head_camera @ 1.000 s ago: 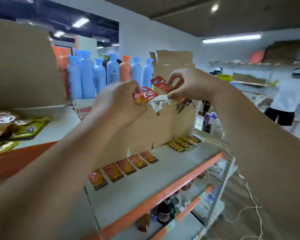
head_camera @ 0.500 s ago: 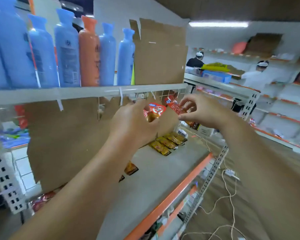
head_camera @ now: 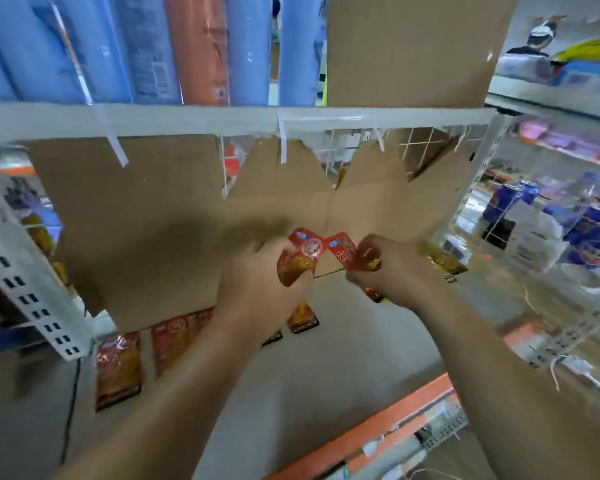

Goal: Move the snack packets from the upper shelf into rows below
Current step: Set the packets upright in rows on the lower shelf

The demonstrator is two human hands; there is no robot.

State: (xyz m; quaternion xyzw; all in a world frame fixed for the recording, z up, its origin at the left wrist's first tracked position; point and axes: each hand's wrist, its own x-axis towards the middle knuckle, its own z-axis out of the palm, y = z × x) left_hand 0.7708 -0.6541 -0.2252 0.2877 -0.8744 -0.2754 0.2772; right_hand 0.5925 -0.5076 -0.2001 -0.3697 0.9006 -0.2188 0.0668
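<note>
Both lower than before: L hand [head_camera: 257,296] clamped on L pkt [head_camera: 298,261], R hand [head_camera: 395,271] on R pkt [head_camera: 342,252]

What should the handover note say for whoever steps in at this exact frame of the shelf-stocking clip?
The left hand grips a red snack packet above the lower shelf.
The right hand pinches a second red packet beside it.
Done: a row of red packets lies flat along the cardboard back; yellow packets lie at the far right end.
Left: lay both held packets into a row. The arms hide part of the row, so the free spot cannot be told. How many packets remain above is not in view.
</note>
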